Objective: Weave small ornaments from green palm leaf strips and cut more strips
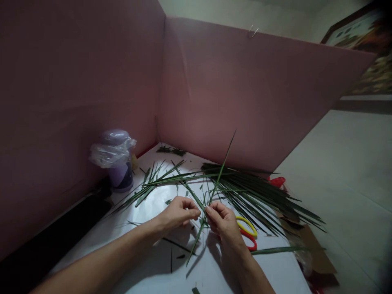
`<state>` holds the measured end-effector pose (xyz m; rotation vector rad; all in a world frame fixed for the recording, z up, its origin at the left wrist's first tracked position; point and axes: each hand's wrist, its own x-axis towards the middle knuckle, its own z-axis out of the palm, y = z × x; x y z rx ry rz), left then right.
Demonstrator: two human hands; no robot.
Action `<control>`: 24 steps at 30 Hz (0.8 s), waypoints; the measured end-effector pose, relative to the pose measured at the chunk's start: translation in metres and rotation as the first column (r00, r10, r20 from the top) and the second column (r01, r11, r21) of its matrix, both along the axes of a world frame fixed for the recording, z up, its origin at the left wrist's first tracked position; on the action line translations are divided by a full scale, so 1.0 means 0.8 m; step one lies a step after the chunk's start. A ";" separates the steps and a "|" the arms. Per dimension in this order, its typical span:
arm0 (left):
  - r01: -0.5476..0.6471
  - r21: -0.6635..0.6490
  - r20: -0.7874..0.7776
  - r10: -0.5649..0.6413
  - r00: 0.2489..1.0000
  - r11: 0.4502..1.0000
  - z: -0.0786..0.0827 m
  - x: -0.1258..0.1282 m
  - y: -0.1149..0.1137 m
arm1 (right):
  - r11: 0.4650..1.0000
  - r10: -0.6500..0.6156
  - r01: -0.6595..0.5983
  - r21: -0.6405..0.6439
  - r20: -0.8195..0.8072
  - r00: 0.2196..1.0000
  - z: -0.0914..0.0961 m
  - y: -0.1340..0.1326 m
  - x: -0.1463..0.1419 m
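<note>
The work surface was a white counter [147,261], brightly lit near the middle and in shadow toward the near edge. Two pink partition boards [214,94] stood on it, met in a corner and closed off the far and left sides. To the right of the boards lay a pale floor [346,163], with a framed picture [367,49] on the wall at the upper right.

One container was present: a purple cylindrical plastic container [121,175] standing upright against the left board. A crumpled clear plastic bag [110,154] covered its top, so the contents could not be determined.

A long narrow green leaf strip [222,167] ran from the air in front of the far board down to the counter between the forearms. The left hand [179,212] was closed, thumb against fingertips, pinching this strip. The right hand [223,222] was closed likewise and pinched it just beside the left. The fingertips of both hands nearly met.

A fanned pile of dark green leaf strips [260,192] lay beyond and to the right of the hands, with more strips spread toward the container. A pair of scissors with yellow and red handle loops [249,234] lay just beside the right hand, partly hidden by it. A red plastic item [277,181] showed behind the pile. Brown cardboard [315,253] lay at the counter's right edge. A long black object [61,228] lay along the left board. Small leaf scraps [171,150] sat in the corner.
</note>
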<state>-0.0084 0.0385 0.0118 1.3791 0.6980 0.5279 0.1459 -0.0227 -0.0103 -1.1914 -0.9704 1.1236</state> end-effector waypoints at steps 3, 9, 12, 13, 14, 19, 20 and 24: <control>-0.026 0.061 -0.022 0.027 0.999 0.998 0.003 0.003 0.000 | 1.000 -0.014 0.015 -0.025 0.040 0.999 -0.003 0.001 -0.002; 0.027 0.012 -0.033 -0.026 0.999 1.000 -0.002 0.006 -0.004 | 0.999 -0.003 0.005 -0.047 0.036 0.999 -0.008 0.003 -0.006; 0.037 -0.051 -0.024 -0.039 0.999 0.998 -0.005 0.006 -0.004 | 0.997 0.014 -0.015 -0.071 -0.016 1.000 -0.004 0.001 -0.008; 0.048 -0.065 -0.018 -0.050 0.999 0.997 -0.005 0.006 -0.004 | 0.997 0.013 -0.016 -0.075 -0.037 0.999 -0.003 0.000 -0.008; 0.063 -0.077 -0.014 -0.064 0.998 0.995 -0.005 0.006 -0.004 | 0.997 0.008 -0.013 -0.075 -0.057 0.998 -0.002 0.000 -0.008; 0.135 -0.138 -0.012 -0.138 0.990 0.981 -0.006 0.005 -0.005 | 0.995 -0.047 0.037 -0.096 -0.111 0.993 -0.002 0.002 -0.005; 0.153 -0.148 -0.014 -0.156 0.988 0.977 -0.007 0.005 -0.005 | 0.994 -0.066 0.055 -0.094 -0.117 0.991 -0.003 0.004 -0.004; 0.192 -0.161 -0.043 -0.201 0.979 0.968 -0.005 0.004 -0.007 | 0.990 -0.137 0.131 -0.052 -0.147 0.980 -0.001 0.008 0.006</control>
